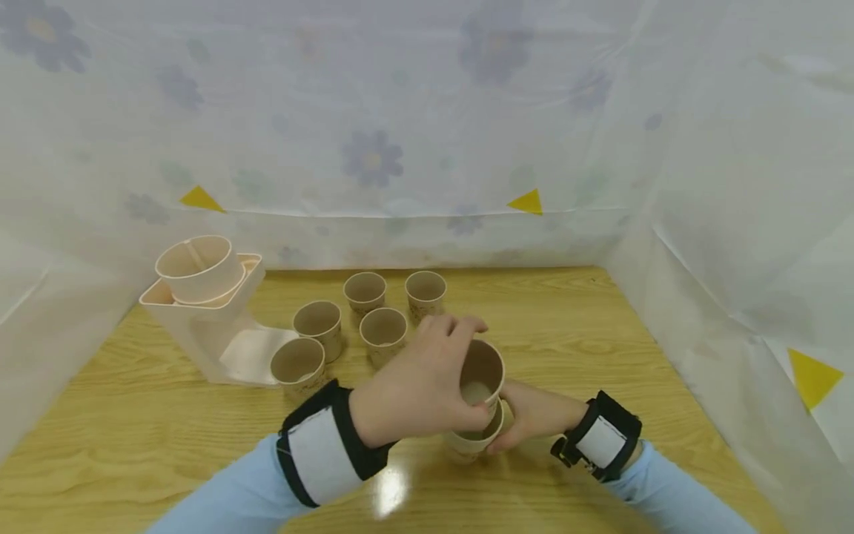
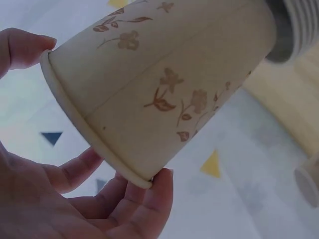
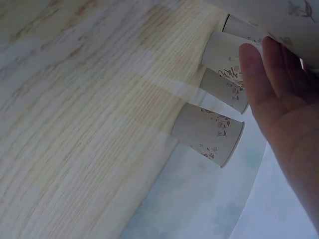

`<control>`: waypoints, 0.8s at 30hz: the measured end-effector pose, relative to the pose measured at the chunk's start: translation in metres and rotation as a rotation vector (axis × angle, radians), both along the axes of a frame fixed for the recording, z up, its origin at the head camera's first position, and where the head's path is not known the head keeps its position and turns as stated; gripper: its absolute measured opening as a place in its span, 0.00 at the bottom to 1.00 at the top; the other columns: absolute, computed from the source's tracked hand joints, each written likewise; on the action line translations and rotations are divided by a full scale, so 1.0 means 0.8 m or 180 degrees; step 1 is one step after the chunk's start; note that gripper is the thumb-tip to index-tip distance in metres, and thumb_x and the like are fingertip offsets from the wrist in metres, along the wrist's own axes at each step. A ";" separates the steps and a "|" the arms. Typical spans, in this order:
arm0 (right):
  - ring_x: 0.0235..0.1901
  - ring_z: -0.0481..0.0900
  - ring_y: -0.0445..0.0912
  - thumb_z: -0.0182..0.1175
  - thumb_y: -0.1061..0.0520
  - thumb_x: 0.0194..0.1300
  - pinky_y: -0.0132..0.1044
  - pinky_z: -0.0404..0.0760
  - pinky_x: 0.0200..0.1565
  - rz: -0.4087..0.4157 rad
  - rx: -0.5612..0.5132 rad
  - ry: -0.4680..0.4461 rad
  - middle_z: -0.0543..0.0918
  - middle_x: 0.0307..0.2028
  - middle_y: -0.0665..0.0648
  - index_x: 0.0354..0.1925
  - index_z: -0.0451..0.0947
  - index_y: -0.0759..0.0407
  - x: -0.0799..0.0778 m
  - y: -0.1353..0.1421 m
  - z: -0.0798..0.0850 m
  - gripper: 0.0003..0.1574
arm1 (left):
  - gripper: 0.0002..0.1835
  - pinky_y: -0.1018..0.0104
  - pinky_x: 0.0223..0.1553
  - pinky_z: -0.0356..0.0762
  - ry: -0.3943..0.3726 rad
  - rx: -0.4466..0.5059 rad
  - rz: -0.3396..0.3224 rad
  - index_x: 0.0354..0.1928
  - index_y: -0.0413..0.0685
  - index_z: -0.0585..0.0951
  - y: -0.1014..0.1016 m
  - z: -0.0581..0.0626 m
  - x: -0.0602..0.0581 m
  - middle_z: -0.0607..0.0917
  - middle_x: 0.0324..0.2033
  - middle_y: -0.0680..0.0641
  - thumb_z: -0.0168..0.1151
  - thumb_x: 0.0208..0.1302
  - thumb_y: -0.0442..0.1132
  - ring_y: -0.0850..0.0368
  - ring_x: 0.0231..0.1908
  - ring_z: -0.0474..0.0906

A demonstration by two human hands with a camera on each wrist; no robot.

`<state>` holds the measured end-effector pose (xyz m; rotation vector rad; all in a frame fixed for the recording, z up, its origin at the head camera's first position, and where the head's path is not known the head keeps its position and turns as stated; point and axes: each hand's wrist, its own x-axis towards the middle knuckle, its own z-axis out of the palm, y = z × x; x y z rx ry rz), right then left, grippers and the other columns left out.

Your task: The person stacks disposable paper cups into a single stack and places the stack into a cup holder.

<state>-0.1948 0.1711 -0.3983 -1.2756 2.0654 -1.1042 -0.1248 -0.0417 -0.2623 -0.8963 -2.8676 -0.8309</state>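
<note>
My left hand (image 1: 434, 378) pinches the rim of a paper cup (image 1: 482, 371) printed with brown flowers, thumb and fingertips spread round its edge. In the left wrist view this cup (image 2: 159, 84) is tilted, its base end at the mouth of a stack of paper cups (image 2: 304, 25) whose several rims show as ridges. Whether the base is inside the stack I cannot tell. Below it, my right hand (image 1: 537, 411) holds the stack from the right side. The right wrist view shows the right hand's fingers (image 3: 259, 74) against a cup wall, partly cut off.
Several paper cups stand upright at the middle left, among them one at the front (image 1: 298, 363) and one at the back (image 1: 425, 289). A cream-coloured stand (image 1: 213, 341) with a round cup-like top (image 1: 200, 271) is at the far left. Pale sheeting (image 1: 427, 133) encloses the wooden table (image 1: 574, 319).
</note>
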 end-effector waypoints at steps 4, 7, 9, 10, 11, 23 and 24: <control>0.53 0.73 0.43 0.68 0.55 0.53 0.46 0.75 0.56 0.0118 -0.0113 -0.0148 0.75 0.55 0.64 0.62 0.59 0.61 -0.001 -0.001 -0.002 0.43 | 0.37 0.62 0.41 0.76 -0.0082 -0.0147 -0.0106 0.58 0.40 0.69 0.010 -0.023 -0.005 0.76 0.45 0.39 0.67 0.43 0.44 0.49 0.46 0.68; 0.51 0.74 0.43 0.67 0.57 0.53 0.43 0.77 0.54 0.0188 -0.0183 -0.0227 0.75 0.54 0.66 0.62 0.60 0.63 -0.001 -0.003 -0.001 0.41 | 0.36 0.63 0.42 0.76 -0.0091 -0.0250 -0.0146 0.57 0.40 0.70 0.012 -0.037 -0.007 0.77 0.45 0.39 0.67 0.42 0.43 0.50 0.46 0.69; 0.50 0.74 0.43 0.67 0.58 0.53 0.43 0.78 0.53 0.0200 -0.0192 -0.0226 0.75 0.53 0.65 0.62 0.60 0.62 -0.002 -0.004 0.000 0.42 | 0.36 0.62 0.43 0.76 -0.0079 -0.0319 -0.0150 0.57 0.40 0.70 0.013 -0.046 -0.008 0.77 0.44 0.40 0.67 0.42 0.44 0.50 0.46 0.69; 0.50 0.74 0.43 0.67 0.57 0.53 0.43 0.78 0.53 0.0192 -0.0187 -0.0214 0.74 0.54 0.65 0.62 0.59 0.62 -0.002 -0.005 0.001 0.42 | 0.37 0.62 0.43 0.76 -0.0106 -0.0354 -0.0146 0.58 0.40 0.70 0.014 -0.050 -0.009 0.77 0.45 0.40 0.67 0.42 0.44 0.50 0.46 0.68; 0.51 0.74 0.43 0.67 0.57 0.53 0.43 0.78 0.53 0.0185 -0.0177 -0.0207 0.74 0.54 0.64 0.63 0.59 0.61 -0.002 -0.005 0.002 0.43 | 0.37 0.62 0.43 0.76 -0.0119 -0.0396 -0.0146 0.59 0.40 0.69 0.015 -0.053 -0.009 0.77 0.45 0.40 0.67 0.42 0.44 0.50 0.46 0.68; 0.57 0.71 0.48 0.70 0.53 0.49 0.48 0.73 0.58 -0.0041 -0.0094 -0.0119 0.72 0.60 0.60 0.68 0.57 0.57 0.000 -0.002 -0.004 0.51 | 0.41 0.51 0.56 0.72 -0.0311 -0.0461 0.0122 0.62 0.38 0.68 -0.007 -0.079 -0.015 0.75 0.55 0.38 0.65 0.49 0.54 0.45 0.55 0.69; 0.58 0.71 0.48 0.71 0.54 0.49 0.48 0.72 0.59 -0.0045 -0.0121 -0.0137 0.72 0.60 0.60 0.67 0.58 0.56 0.000 -0.002 -0.004 0.51 | 0.40 0.49 0.55 0.73 -0.0294 -0.0439 0.0311 0.61 0.37 0.69 -0.019 -0.078 -0.016 0.75 0.55 0.37 0.65 0.49 0.54 0.44 0.55 0.70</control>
